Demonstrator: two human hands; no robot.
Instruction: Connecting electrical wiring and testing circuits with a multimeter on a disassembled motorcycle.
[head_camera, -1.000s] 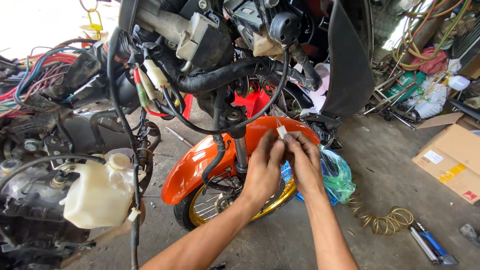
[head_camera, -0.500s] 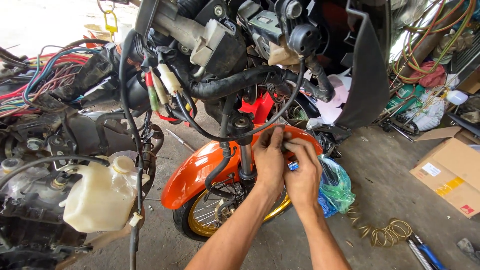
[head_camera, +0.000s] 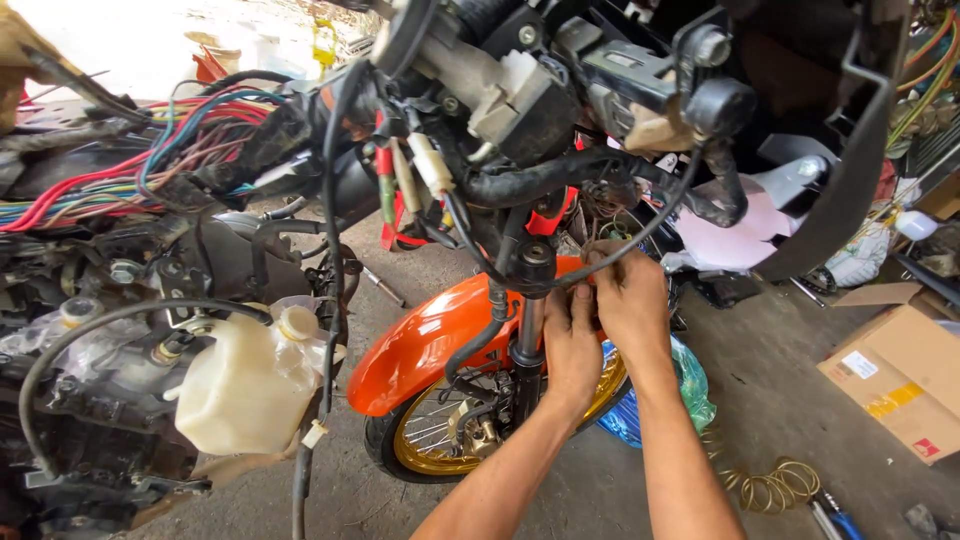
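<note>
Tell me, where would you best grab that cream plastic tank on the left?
Probably by the tank's neck under its round cap, coming from above: the cap stands on top, while a black cable arcs beside the tank's body.

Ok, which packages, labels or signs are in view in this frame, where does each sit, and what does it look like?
Brown cardboard box: on the concrete floor at right, rectangular, flaps shut.
White rectangular label: on the box's top face.
Yellow strip sticker: on the box's near side.
Small red sticker: at the box's lower corner.
Blue and green plastic bag: on the floor behind the right hand, crumpled.
No screens or signs visible.
</note>
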